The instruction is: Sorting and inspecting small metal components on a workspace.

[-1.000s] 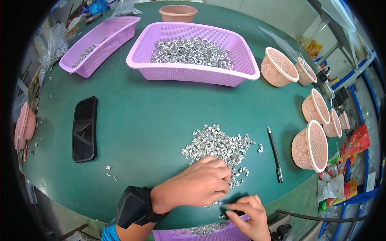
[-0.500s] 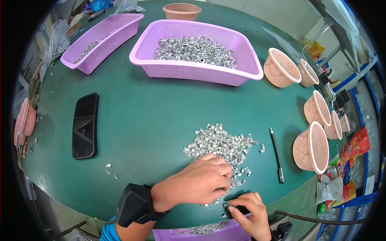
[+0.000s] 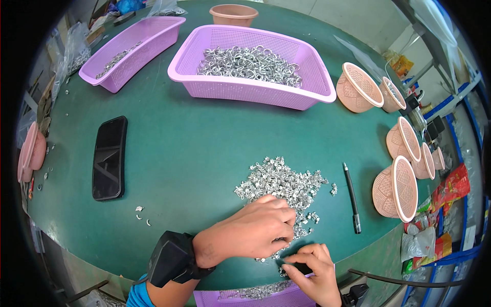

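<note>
Purple basket (image 3: 205, 299), cut off below: some metal bits are already inside, contents only partly visible. Left hand (image 3: 258, 227), fingers curled down over the near side of a heap of small metal pieces (image 3: 286, 179): fingertips are hidden, any hold cannot be told, and most of the sizeable heap is left loose beyond it on the green table (image 3: 179, 143). Right hand (image 3: 314, 268), nearer the person than the heap: thumb and forefinger nearly meet beside a few pieces, grip unclear.
</note>
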Demonstrator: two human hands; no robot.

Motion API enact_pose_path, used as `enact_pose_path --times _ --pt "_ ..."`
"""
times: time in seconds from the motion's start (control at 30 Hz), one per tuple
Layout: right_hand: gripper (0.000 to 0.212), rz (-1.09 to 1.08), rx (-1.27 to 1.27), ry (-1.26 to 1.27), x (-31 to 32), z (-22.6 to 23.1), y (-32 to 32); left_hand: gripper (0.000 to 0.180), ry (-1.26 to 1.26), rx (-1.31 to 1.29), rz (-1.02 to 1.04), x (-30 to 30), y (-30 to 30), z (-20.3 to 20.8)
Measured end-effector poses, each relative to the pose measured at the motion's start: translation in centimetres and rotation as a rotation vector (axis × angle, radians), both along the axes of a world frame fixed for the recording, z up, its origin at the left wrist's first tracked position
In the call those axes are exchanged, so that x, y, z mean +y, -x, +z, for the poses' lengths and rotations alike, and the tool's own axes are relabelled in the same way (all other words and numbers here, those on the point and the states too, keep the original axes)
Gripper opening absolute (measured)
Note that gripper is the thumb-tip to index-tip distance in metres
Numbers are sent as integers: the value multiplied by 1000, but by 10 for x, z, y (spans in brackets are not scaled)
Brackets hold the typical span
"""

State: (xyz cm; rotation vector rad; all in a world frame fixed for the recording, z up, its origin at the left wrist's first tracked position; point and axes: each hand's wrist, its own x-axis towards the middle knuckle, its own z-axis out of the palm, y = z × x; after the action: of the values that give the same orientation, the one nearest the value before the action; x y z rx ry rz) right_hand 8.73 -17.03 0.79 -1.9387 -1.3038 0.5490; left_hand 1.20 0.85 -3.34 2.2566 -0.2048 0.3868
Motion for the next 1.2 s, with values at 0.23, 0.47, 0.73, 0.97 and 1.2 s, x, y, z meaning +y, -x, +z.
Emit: enact_pose_path --times 0.23,0.47,0.73,0.97,1.2 --pt "13 -11 -57 -13 2 -12 -1 5 17 3 7 0 1 -2" --pt "11 -62 -35 13 8 -6 5 4 27 4 5 -2 -1 -1" --pt "13 12 23 10 -1 -2 -1 4 25 23 22 -1 2 -3" --pt "12 58 49 7 -7 -8 -10 4 21 42 -11 1 0 0" --pt "22 -95 -238 -10 4 -22 -11 6 36 12 -1 1 0 0"
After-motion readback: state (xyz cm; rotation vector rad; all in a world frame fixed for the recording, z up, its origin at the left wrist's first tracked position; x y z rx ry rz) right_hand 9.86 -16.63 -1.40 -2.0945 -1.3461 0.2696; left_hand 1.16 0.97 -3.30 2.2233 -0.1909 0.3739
